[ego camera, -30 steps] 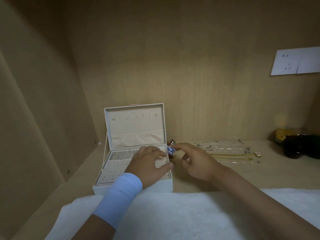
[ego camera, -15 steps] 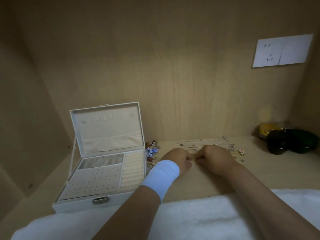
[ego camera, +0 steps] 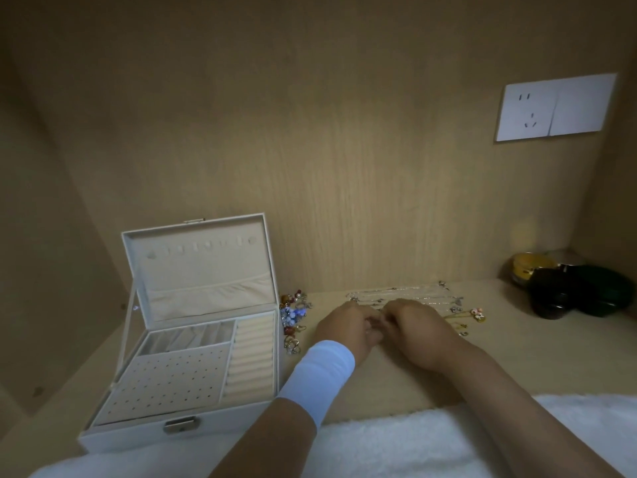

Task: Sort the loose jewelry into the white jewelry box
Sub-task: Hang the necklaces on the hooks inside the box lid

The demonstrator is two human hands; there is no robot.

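The white jewelry box [ego camera: 144,434] stands open at the left, its lid upright, showing an earring panel, ring rolls and small compartments. A heap of coloured bead earrings and rings [ego camera: 293,315] lies just right of the box. Several thin necklace chains [ego camera: 413,294] are laid out along the back of the shelf. My left hand [ego camera: 344,331], with a light blue wristband, and my right hand [ego camera: 418,331] meet fingertip to fingertip over the near end of the chains. Whatever the fingers pinch is too small to make out.
Dark bowls and a yellow container [ego camera: 565,288] sit in the back right corner. A white fluffy cloth [ego camera: 396,446] covers the front edge of the wooden shelf [ego camera: 537,360]. A white wall socket [ego camera: 555,106] is on the back panel.
My left hand left the box and joined my right hand at the chains. The view shifted to the right, and the hands have since stayed almost still, fingers together.
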